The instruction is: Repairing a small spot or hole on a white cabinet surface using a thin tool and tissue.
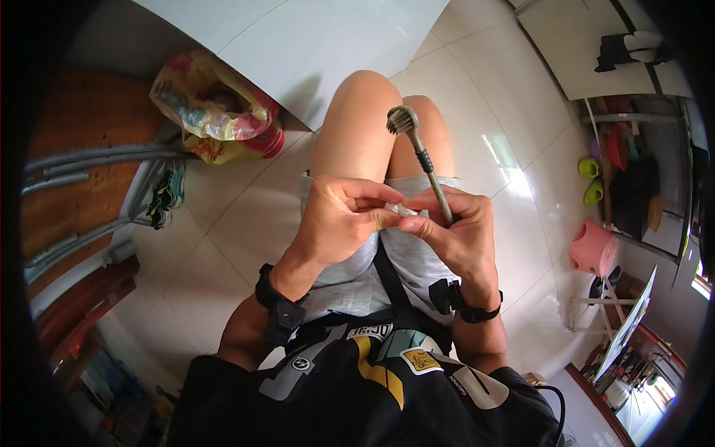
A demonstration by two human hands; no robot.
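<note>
Above my lap, my left hand (339, 220) is closed in a pinch on a small whitish, shiny piece (403, 209), too small and covered to name. My right hand (463, 228) meets it from the other side, its thumb and fingertips on the same piece. Tucked in that right hand is a grey-brown toothbrush (427, 165). It slants up and away from the palm, the worn bristle head at its far end over my thighs. The lower end of its handle is hidden by the fingers. Dark straps with small devices sit on both wrists.
A white cabinet or table (313, 45) stands ahead. To the left are a plastic bag (212, 97) on a red bin (269, 141), shoes (165, 195) and metal tubes (89, 160). To the right are a pink stool (593, 246), green slippers (592, 181) and a rack (640, 119).
</note>
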